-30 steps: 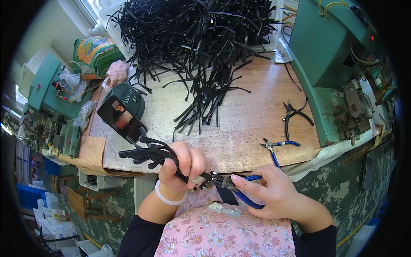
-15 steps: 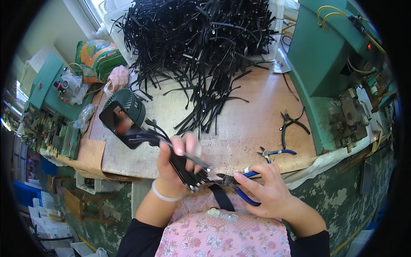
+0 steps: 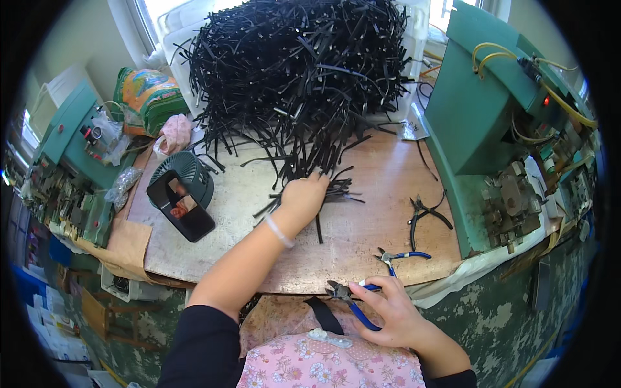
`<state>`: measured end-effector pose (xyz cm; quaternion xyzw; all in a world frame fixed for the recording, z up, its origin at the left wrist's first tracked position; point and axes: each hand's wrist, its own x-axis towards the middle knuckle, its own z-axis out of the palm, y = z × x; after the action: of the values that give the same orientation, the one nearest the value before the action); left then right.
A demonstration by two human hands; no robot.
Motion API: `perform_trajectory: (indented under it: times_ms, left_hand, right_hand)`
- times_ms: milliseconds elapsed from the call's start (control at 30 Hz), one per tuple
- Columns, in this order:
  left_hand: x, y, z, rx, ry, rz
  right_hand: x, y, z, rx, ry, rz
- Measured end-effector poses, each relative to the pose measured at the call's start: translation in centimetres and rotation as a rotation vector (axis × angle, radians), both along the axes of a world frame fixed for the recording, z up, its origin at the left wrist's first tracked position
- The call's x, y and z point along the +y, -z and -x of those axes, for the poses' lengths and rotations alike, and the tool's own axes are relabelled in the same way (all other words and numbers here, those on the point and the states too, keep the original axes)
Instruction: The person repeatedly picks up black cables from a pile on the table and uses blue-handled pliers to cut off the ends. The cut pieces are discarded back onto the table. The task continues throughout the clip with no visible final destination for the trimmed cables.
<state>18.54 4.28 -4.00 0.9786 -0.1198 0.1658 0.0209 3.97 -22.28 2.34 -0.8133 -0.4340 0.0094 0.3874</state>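
My left hand (image 3: 303,202) reaches forward over the table, its fingers curled down around thin black eyeglass temples (image 3: 339,189). Their ends stick out on both sides of the hand, and its fingertips are partly hidden among them. Just beyond, more temples spill down from a big heap (image 3: 304,64). Close to my body, over the table's near edge, my right hand (image 3: 394,313) is wrapped round cutting pliers (image 3: 341,292) with blue handles. The jaws of these pliers point left and stand apart, with nothing between them.
A phone (image 3: 187,216) leans on a green fan (image 3: 206,178) at the left. Blue-handled pliers (image 3: 406,255) and black-handled pliers (image 3: 427,213) lie at the right. Green machines (image 3: 475,110) flank the table. A whitish bin (image 3: 178,58) backs the heap.
My left hand has moved forward from beside the pliers to the temples on the table. The bunch it held near my body is no longer there. My right hand keeps the pliers nearly in place.
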Motion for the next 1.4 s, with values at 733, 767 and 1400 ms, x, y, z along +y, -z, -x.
perform_trajectory:
  times_ms: [733,767,1400]
  left_hand:
    - [1.0,-2.9,12.4,0.698,-0.023,2.371]
    - [1.0,-2.6,12.6,0.704,-0.013,2.361]
    - [-3.3,-2.7,15.5,0.476,-0.036,2.104]
  right_hand:
    - [1.7,2.7,-0.8,0.879,-0.003,-0.182]
    - [1.8,3.1,-0.8,0.84,-0.012,-0.16]
    - [7.0,4.5,-2.4,0.814,0.308,-0.463]
